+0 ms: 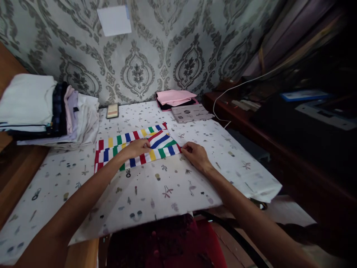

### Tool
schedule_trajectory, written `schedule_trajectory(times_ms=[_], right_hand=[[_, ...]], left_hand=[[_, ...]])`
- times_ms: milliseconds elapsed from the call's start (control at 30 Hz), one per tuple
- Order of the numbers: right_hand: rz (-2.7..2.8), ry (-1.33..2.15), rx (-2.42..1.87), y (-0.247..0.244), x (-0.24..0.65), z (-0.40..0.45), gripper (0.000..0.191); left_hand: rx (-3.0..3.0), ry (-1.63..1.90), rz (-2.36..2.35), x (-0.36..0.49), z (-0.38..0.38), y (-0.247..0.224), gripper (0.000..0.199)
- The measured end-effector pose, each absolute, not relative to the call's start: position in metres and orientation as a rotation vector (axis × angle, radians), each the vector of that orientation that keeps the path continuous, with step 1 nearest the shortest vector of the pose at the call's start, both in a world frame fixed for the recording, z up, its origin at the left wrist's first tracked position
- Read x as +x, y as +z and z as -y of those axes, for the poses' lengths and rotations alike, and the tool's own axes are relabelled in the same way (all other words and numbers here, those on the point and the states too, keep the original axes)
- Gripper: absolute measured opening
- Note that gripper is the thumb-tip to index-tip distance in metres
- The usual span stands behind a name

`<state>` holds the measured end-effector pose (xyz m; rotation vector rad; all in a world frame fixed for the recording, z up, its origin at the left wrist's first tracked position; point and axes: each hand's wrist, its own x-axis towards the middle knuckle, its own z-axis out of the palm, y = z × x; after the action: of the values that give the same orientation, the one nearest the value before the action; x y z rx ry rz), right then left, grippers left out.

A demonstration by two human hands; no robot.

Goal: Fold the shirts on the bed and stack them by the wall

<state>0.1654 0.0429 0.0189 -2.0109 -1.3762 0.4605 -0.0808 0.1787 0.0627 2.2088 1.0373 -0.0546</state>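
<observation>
A striped cloth garment (163, 153) in red, blue, green, yellow and white lies partly folded on the patterned white table cover (156, 193). My left hand (137, 148) is over its middle, with fingers pinched on a fold of the fabric. At the garment's right corner, my right hand (195, 154) pinches the red edge between thumb and fingers. A slanted flap of stripes shows between the two hands. Part of the cloth is hidden under my left hand and forearm.
A tall stack of folded clothes (30, 100) stands at the left. Folded pink cloth (175, 97) and a grey printed packet (192, 112) lie at the back, near a small framed card (112, 111). A white cable (223, 93) runs along the dark furniture on the right.
</observation>
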Motion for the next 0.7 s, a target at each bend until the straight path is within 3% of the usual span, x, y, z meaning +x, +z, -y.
schedule_trajectory(times_ms=[267, 700], right_hand=[[1.395, 0.481, -1.993, 0.021, 0.167, -0.041, 0.011], [1.408, 0.451, -1.967, 0.016, 0.168, -0.042, 0.016]], left_hand=[[2.224, -0.096, -1.014, -0.095, -0.182, 0.057, 0.025], [2.206, -0.170, -1.104, -0.165, -0.180, 0.063, 0.045]])
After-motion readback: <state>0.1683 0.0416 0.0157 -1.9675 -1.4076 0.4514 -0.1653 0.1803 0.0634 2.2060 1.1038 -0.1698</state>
